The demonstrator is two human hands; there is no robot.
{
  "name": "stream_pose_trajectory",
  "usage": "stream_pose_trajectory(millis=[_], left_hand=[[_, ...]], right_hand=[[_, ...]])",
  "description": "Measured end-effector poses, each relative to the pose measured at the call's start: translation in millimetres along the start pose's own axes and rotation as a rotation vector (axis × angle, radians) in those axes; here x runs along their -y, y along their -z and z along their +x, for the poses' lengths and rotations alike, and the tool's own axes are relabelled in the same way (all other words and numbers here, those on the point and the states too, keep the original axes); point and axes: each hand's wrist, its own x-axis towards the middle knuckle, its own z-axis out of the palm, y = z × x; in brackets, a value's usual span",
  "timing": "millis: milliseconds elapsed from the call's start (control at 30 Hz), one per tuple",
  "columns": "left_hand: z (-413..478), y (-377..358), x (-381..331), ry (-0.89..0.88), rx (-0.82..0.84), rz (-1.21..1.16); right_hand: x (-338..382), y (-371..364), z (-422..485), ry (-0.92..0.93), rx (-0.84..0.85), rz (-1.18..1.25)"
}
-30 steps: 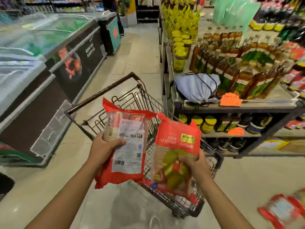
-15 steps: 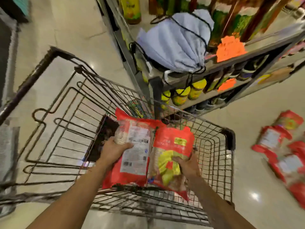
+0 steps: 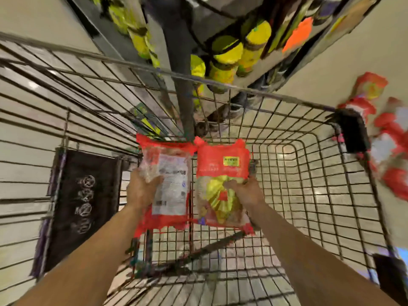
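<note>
I look straight down into a wire shopping cart (image 3: 313,195). My left hand (image 3: 142,187) grips a red packet (image 3: 171,184) with its white label side up. My right hand (image 3: 246,191) grips a second red packet (image 3: 220,180) showing a yellow-green picture and a small yellow sticker. Both packets are held side by side, low inside the cart basket, above its mesh floor. The picture is blurred by motion.
A dark folded child-seat flap (image 3: 81,206) with pale markings sits at the cart's left. A metal shelf (image 3: 183,69) with yellow-lidded jars (image 3: 227,56) and an orange price tag (image 3: 298,34) stands beyond the cart. Several red packets (image 3: 388,151) lie on the floor at right.
My view has tipped further down and closer to the cart. Both hands have lowered the two packets from above the cart rim deep into the basket.
</note>
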Motion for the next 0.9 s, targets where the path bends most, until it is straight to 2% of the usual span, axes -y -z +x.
stream_pose_trajectory(millis=[100,233,333,433,667,900], left_hand=[[-9,4,-10,-0.043,-0.039,0.154],[-44,32,-44,-0.131,0.064,0.361],[-91,66,-97,-0.383,0.109,0.690],[-151,94,-165,-0.734,0.047,0.984],[-310,108,-310,-1.216,-0.016,1.097],[-466,40,-388,-1.512,-0.061,1.088]], right_hand=[[8,-4,-7,0.010,0.024,-0.130],[39,16,-60,0.149,-0.068,-0.502],[76,51,-130,0.293,-0.104,-0.721],[106,96,-201,0.458,-0.199,-0.908],[140,230,-336,0.508,-0.445,-0.877],[81,366,-417,0.478,-0.655,-0.710]])
